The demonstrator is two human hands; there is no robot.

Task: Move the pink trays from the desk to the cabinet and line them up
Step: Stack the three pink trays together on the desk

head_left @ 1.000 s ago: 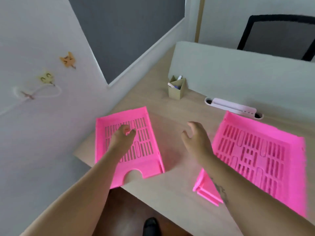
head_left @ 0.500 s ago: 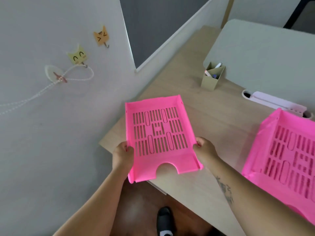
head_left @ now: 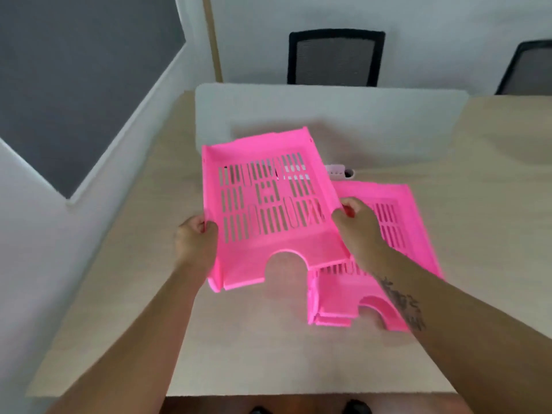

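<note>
I hold a pink slotted tray (head_left: 268, 204) lifted above the wooden desk (head_left: 268, 354), its notched front edge toward me. My left hand (head_left: 195, 240) grips its left wall. On the right wall, my right hand (head_left: 357, 225) is closed. The lifted tray partly overlaps a stack of more pink trays (head_left: 388, 234) lying on the desk to the right, under my right forearm. No cabinet is in view.
A white divider panel (head_left: 328, 115) stands across the back of the desk, with a small white holder (head_left: 340, 171) at its foot. Two black mesh chairs (head_left: 334, 58) stand behind it. A wall with a dark panel runs along the left.
Both hands took the left tray by its sides, lifted it off the desk's left corner and carried it right, over the edge of the other trays. My view swung right.
</note>
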